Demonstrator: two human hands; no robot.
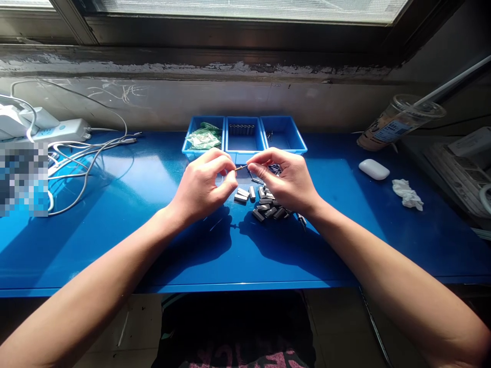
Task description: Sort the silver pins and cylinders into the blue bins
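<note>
Pinching the left end of a thin pin (pixel 241 167) between thumb and forefinger of the left hand (pixel 205 186), with the remaining fingers curling in toward the palm. Gripping the right end of that same pin with the closed fingertips of the right hand (pixel 286 181). Holding the pin roughly level between the two hands, just above the tabletop (pixel 345 240) and on the near side of the trays.

Hovering both hands over a heap of small dark parts (pixel 266 207) on the tabletop, with the right palm covering some of them and a few lying loose at the heap's left edge.

Facing three blue trays side by side just beyond the knuckles, against the far wall. Seeing green pieces (pixel 204 138) in the left tray (pixel 190 152), a row of dark cylinders (pixel 241 128) along the far side of the middle tray (pixel 242 153), and a few tiny metal bits in the right tray (pixel 299 149).

Noting, further right, a white case (pixel 374 169) and near it a crumpled tissue (pixel 407 194), with a plastic cup (pixel 399 122) tilting at the far right edge.

Noting, at the far left, a white power strip (pixel 65 130) and pale cables (pixel 92 153) looping across the tabletop, well apart from both hands.
</note>
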